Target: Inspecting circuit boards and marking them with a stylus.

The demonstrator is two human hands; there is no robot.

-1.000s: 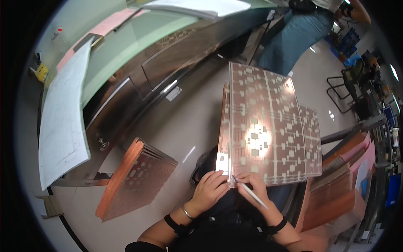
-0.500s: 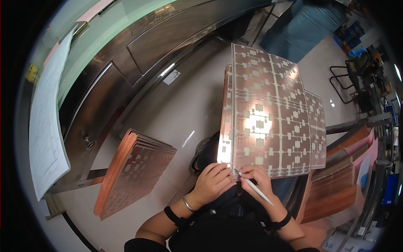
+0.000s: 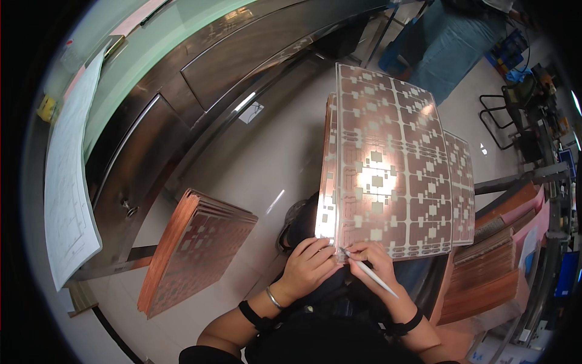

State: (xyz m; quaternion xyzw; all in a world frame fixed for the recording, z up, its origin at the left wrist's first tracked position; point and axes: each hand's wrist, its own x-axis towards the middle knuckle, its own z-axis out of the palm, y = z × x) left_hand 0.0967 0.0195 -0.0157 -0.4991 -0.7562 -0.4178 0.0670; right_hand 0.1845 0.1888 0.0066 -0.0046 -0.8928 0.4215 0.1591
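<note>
As we look from left to right, one white drawing sheet (image 3: 73,176) comes first, then one leaning stack of circuit panels (image 3: 209,242) with coppery edges. Our left hand (image 3: 310,270) curls its fingers at the near-left corner of one large patterned copper panel (image 3: 418,176), which lies directly before us; whether they pinch it, we cannot tell. Our right hand (image 3: 374,256) grasps one white pen (image 3: 379,281), its tip at that corner. Farther right we see one person (image 3: 458,54) in blue, one smaller-showing panel (image 3: 464,188), one copper-coloured pile (image 3: 482,294) and one black-framed chair (image 3: 518,97).
</note>
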